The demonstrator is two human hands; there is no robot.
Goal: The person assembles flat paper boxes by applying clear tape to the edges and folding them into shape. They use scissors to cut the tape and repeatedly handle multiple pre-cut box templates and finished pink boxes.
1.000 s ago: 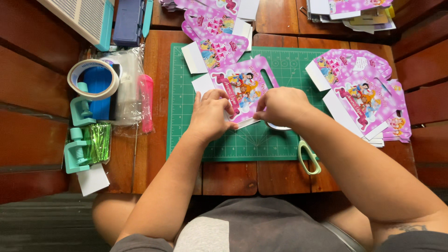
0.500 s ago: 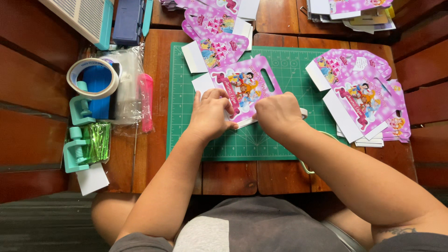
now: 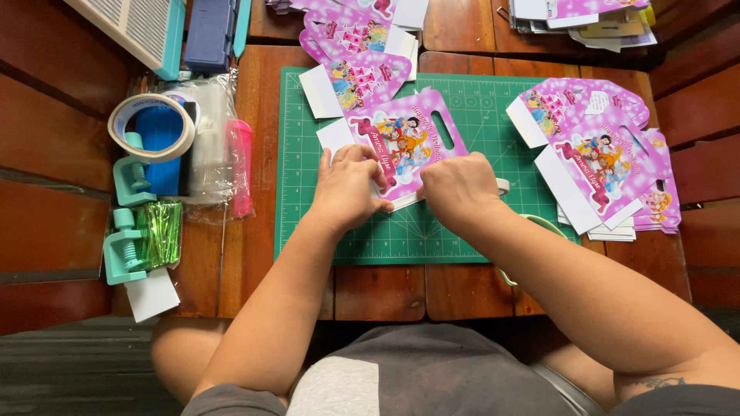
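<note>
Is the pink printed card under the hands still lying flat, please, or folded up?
Mostly flat: the pink box cutout lies spread on the green cutting mat, both hands pressing its lower edge.

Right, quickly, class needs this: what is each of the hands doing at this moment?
Left hand: fingers curled, pressing on the pink printed box cutout lying on the green cutting mat.
Right hand: closed over the same cutout's lower edge.

Glossy pink card box blank (image 3: 405,142), matt green cutting mat (image 3: 401,231) — dark varnished wooden table (image 3: 378,289)
</note>
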